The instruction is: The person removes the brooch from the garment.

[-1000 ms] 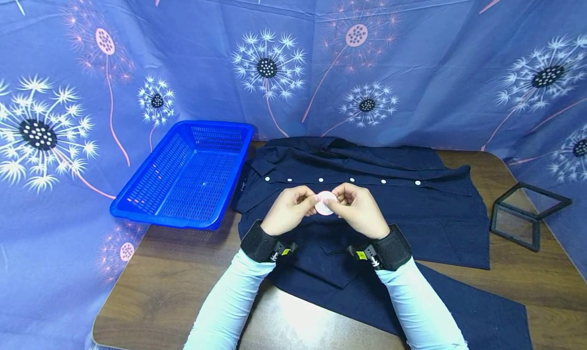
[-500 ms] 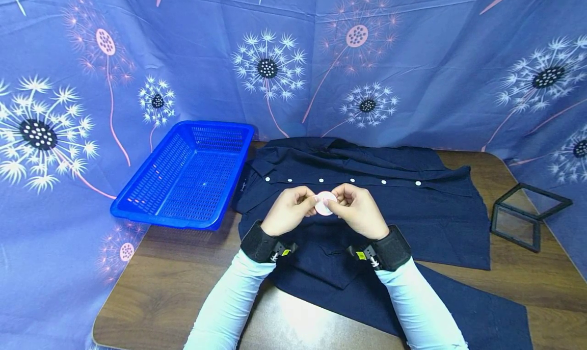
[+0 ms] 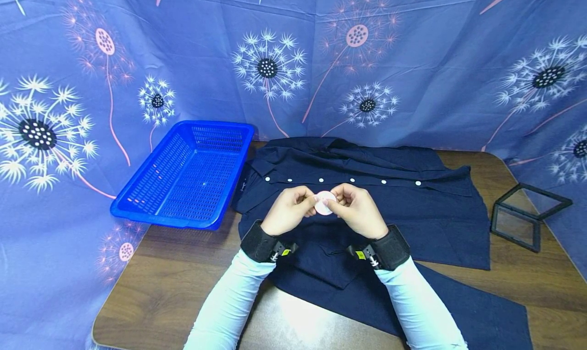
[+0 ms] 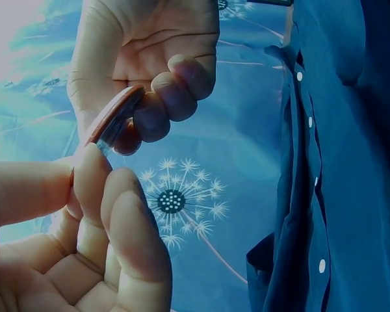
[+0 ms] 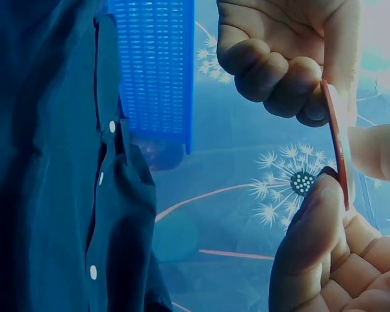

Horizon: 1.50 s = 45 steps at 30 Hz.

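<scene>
Both hands hold a thin round white disc (image 3: 326,207) with a reddish rim, raised over a dark navy shirt (image 3: 431,222). My left hand (image 3: 288,211) pinches the disc's left edge between thumb and fingers. On its right edge my right hand (image 3: 364,213) pinches it the same way. Edge-on in the left wrist view, the disc (image 4: 114,116) has a darker, shiny underside. The right wrist view gives only its thin red edge (image 5: 338,143). Several white buttons run along the shirt, which lies spread out with a sleeve toward the front right.
A blue perforated plastic basket (image 3: 160,220) stands at the table's left rear. On the right lies a black-edged hinged frame (image 3: 517,213) with transparent panels. The wooden table (image 3: 174,294) backs onto a blue dandelion-print cloth (image 3: 206,24).
</scene>
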{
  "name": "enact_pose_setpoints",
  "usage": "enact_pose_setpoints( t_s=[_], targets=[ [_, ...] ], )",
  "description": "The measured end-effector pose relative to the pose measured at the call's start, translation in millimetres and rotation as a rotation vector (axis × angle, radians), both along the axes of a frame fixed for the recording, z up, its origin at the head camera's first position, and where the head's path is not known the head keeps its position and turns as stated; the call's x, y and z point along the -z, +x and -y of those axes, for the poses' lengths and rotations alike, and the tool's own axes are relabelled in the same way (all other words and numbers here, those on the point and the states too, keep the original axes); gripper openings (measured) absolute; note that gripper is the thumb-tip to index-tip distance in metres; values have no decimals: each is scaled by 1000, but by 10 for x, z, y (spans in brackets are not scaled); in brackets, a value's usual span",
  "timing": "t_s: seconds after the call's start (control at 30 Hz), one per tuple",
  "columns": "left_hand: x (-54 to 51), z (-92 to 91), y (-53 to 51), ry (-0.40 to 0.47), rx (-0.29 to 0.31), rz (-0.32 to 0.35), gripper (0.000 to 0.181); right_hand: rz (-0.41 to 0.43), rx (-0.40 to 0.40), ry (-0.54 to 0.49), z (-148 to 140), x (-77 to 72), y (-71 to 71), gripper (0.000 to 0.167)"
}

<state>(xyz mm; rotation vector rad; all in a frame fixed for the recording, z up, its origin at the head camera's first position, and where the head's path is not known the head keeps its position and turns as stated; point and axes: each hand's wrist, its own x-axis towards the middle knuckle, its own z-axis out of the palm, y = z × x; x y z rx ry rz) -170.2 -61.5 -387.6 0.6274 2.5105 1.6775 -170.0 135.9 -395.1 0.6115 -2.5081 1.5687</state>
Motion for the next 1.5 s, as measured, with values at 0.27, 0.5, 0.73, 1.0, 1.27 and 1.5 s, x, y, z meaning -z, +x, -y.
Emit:
enact_pose_setpoints(
  t_s=[0.27, 0.5, 0.73, 1.0, 1.27, 1.5],
  targets=[
    [1, 5, -8, 11, 13, 3, 18, -13, -1, 14, 3, -18, 4, 9],
    [10, 17, -13, 15, 20, -4, 18, -13, 0, 6, 7, -13, 5, 9],
    [3, 15, 6, 19, 12, -7, 18, -17, 3, -8, 8, 21, -10, 10],
    [20, -2, -3, 43, 18, -4, 18, -12, 9, -19, 9, 5, 2, 11],
    [22, 7, -6, 36, 19, -9, 18, 9, 12, -27, 10, -13, 14, 14],
    [30, 11, -12, 37, 26, -10, 18, 15, 17, -24, 15, -12, 16, 14]
  ],
)
